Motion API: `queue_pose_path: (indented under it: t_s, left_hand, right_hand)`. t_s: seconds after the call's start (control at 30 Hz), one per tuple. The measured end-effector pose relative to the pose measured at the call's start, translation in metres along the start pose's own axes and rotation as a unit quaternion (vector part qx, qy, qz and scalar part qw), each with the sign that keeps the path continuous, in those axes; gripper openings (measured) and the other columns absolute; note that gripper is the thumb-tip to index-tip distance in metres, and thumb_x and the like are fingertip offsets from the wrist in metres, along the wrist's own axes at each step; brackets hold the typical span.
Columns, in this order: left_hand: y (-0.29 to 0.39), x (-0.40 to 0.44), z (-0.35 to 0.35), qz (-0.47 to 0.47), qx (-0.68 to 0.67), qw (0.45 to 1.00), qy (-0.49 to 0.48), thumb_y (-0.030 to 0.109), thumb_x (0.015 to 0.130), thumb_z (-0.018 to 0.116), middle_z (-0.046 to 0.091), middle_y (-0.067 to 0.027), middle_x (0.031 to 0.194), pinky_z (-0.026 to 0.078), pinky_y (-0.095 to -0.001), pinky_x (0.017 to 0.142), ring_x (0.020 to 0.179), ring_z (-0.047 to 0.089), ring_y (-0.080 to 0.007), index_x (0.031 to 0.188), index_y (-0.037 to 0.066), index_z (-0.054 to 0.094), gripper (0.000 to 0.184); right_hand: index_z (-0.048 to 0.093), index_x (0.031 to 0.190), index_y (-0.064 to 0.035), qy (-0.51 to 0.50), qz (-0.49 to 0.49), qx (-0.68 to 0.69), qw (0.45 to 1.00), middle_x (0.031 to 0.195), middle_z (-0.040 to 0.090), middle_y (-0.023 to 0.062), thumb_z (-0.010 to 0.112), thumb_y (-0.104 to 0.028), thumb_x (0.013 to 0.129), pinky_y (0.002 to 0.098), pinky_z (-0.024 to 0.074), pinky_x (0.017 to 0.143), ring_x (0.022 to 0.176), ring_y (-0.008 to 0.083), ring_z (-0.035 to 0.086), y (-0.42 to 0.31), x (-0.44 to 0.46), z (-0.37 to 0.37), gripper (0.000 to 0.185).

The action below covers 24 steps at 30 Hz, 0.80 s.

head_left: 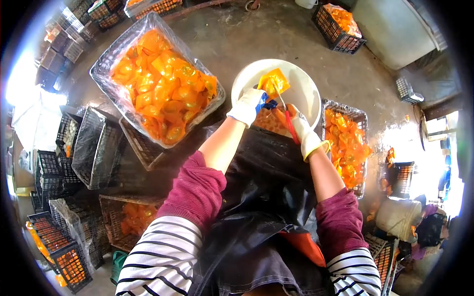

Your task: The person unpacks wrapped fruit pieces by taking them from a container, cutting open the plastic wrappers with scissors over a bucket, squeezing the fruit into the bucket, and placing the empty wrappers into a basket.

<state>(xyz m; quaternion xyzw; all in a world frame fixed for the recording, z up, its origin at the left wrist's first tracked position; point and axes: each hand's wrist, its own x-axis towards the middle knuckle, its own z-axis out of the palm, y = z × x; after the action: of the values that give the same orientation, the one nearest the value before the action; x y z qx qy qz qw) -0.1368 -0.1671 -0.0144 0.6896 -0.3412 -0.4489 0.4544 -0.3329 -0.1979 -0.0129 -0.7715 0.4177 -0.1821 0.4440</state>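
Note:
My left hand point(249, 106), in a white glove with blue at the fingers, is closed on a shiny orange plastic packet point(273, 83) over a white bucket point(308, 84). My right hand point(302, 129), also gloved, is wrapped round a red-handled blade point(291, 127). Its thin metal part reaches up to the packet; whether it is a knife or scissors I cannot tell. Inside the bucket, orange-brown contents point(270, 121) show below my hands. To the left stands a plastic-lined crate point(103, 74) heaped with orange packets point(158, 81).
Close on the right sits another crate point(364, 148) holding orange packets. Black crates point(94, 148) are stacked along the left, and a lower crate point(111, 217) is beside my left arm. A filled crate point(340, 42) and a large pale tub point(390, 29) stand farther back.

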Motion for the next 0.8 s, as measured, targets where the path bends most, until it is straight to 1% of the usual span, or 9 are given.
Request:
queue_pose_path:
  t_s: [0.13,0.2,0.27,0.33,0.4,0.5,0.6,0.67,0.8]
  left_hand:
    - [-0.056,0.044,0.003,0.198,0.174,0.964,-0.024,0.023,0.084,0.059,0.067,-0.0227,0.094,0.052,-0.0386,0.078,0.09,0.066,-0.0344,0.095,0.002,0.069,0.026]
    - [0.001,0.005,-0.005,0.205,0.463,0.859,-0.076,0.022,0.085,0.056,0.067,-0.0228,0.094,0.052,-0.0391,0.079,0.091,0.066,-0.0341,0.097,0.003,0.07,0.026]
    - [-0.018,0.02,-0.001,0.068,0.257,0.963,-0.05,0.021,0.085,0.054,0.067,-0.0229,0.096,0.052,-0.0402,0.081,0.092,0.066,-0.0352,0.097,0.003,0.069,0.027]
    - [-0.014,0.018,-0.003,0.053,0.239,0.969,-0.04,0.021,0.085,0.053,0.067,-0.0231,0.096,0.052,-0.0408,0.081,0.093,0.065,-0.0362,0.097,0.002,0.069,0.027]
    - [-0.01,0.013,-0.009,0.161,0.415,0.894,-0.047,0.02,0.084,0.053,0.067,-0.0232,0.095,0.051,-0.041,0.081,0.093,0.065,-0.0372,0.097,0.001,0.069,0.028]
    - [-0.01,0.011,-0.001,0.074,0.227,0.971,0.011,0.019,0.083,0.052,0.067,-0.0236,0.095,0.051,-0.0405,0.08,0.091,0.066,-0.0353,0.098,0.0,0.068,0.028]
    - [-0.022,0.021,0.008,-0.007,0.157,0.986,-0.045,0.017,0.082,0.054,0.067,-0.0243,0.096,0.052,-0.039,0.079,0.088,0.067,-0.0332,0.097,0.0,0.068,0.027]
    - [-0.028,0.026,0.007,-0.035,0.09,0.994,-0.053,0.015,0.081,0.056,0.067,-0.0243,0.096,0.052,-0.0381,0.079,0.087,0.068,-0.0322,0.097,0.001,0.069,0.025]
    - [-0.022,0.004,-0.012,0.163,0.267,0.949,0.033,0.011,0.081,0.057,0.067,-0.0225,0.094,0.053,-0.0383,0.078,0.088,0.067,-0.0329,0.099,0.001,0.069,0.024]
  right_hand:
    - [0.058,0.112,-0.0039,-0.025,-0.001,0.053,0.998,0.092,0.063,0.006,0.062,-0.015,0.092,0.0245,0.0463,0.069,0.08,0.0108,0.058,0.012,0.004,0.004,0.023]
    - [0.058,0.115,-0.0039,-0.02,-0.004,-0.04,0.999,0.094,0.063,0.006,0.059,-0.013,0.093,0.0233,0.0468,0.067,0.08,0.0099,0.058,-0.023,-0.005,-0.009,0.023]
    - [0.057,0.118,-0.0034,-0.047,0.07,0.04,0.996,0.096,0.064,0.0064,0.06,-0.014,0.093,0.0237,0.0474,0.066,0.078,0.0104,0.059,-0.028,-0.004,-0.009,0.027]
    - [0.056,0.12,-0.0028,-0.053,0.137,0.153,0.977,0.098,0.064,0.007,0.06,-0.014,0.093,0.0244,0.0478,0.065,0.077,0.0112,0.059,-0.039,-0.007,-0.012,0.029]
    - [0.056,0.121,-0.002,-0.038,0.195,0.295,0.935,0.1,0.065,0.0076,0.061,-0.014,0.092,0.0252,0.048,0.065,0.075,0.0122,0.059,-0.05,-0.012,-0.015,0.031]
    - [0.061,0.111,-0.0028,-0.024,0.12,0.279,0.952,0.095,0.065,0.0128,0.066,-0.025,0.089,0.0277,0.0488,0.07,0.084,0.0177,0.062,-0.025,-0.008,-0.006,0.031]
    - [0.061,0.111,-0.0041,-0.004,0.036,-0.051,0.998,0.097,0.065,0.0138,0.064,-0.022,0.09,0.0297,0.0495,0.071,0.084,0.0214,0.063,-0.001,0.005,-0.002,0.028]
    - [0.06,0.112,-0.0056,-0.021,0.049,-0.066,0.996,0.097,0.066,0.0148,0.064,-0.025,0.089,0.033,0.0493,0.073,0.085,0.0252,0.063,-0.001,0.005,-0.005,0.03]
    - [0.06,0.115,-0.0029,-0.039,0.175,0.19,0.965,0.093,0.066,0.0099,0.065,-0.02,0.089,0.0331,0.0495,0.079,0.085,0.0196,0.06,-0.048,-0.012,-0.017,0.031]
